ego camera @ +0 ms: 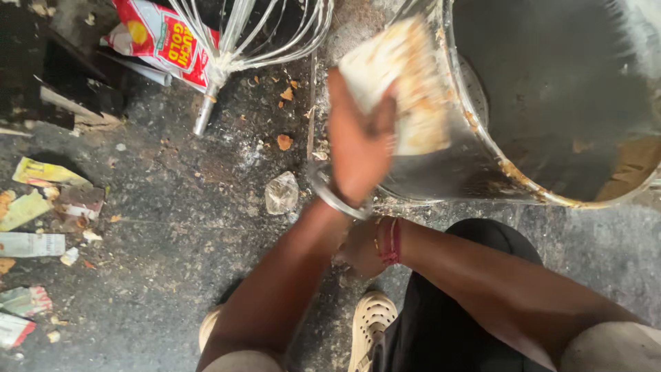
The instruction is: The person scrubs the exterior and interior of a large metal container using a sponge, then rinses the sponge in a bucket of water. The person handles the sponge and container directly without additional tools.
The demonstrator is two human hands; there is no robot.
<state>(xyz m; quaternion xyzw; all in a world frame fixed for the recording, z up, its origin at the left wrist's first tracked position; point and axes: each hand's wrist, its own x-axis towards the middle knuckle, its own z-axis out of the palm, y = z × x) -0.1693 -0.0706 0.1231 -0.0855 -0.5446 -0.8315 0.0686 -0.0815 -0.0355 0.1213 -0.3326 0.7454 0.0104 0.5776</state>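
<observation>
While you crouch over the dark, gritty floor [172, 207], your left hand [358, 148] is raised against the outside wall of the big steel bowl [551, 103], its fingers closed around a pale, crumb-caked scraper card [399, 83]. You press the card flat to the metal just below the rim. Its long axis runs from lower right to upper left, with the free end pointing up and away from you, towards the top of the view. A loose steel bangle [337, 196] hangs at that wrist.

Your right hand [358, 248] sits low, tucked behind the left forearm at the foot of the bowl; a red thread band [392, 241] circles its wrist. Most of this hand is hidden, so you cannot tell whether its fingers are spread or closed, or what they touch.

The bowl lies tipped on its side, its mouth opening to the right, and its batter-smeared rim curves down along the lower right of the view. That rim and wall close off everything to the right of the card. To the left there is more room: a wire whisk [234, 48] lies near the top with its shaft pointing down and left, resting beside a red and white packet [158, 38]. A crumpled clear wrapper [281, 193] lies just left of your left wrist. Torn paper scraps [34, 207] line the far left edge, well apart from both hands. Your pale perforated shoe [372, 324] stands below the crossed forearms.
</observation>
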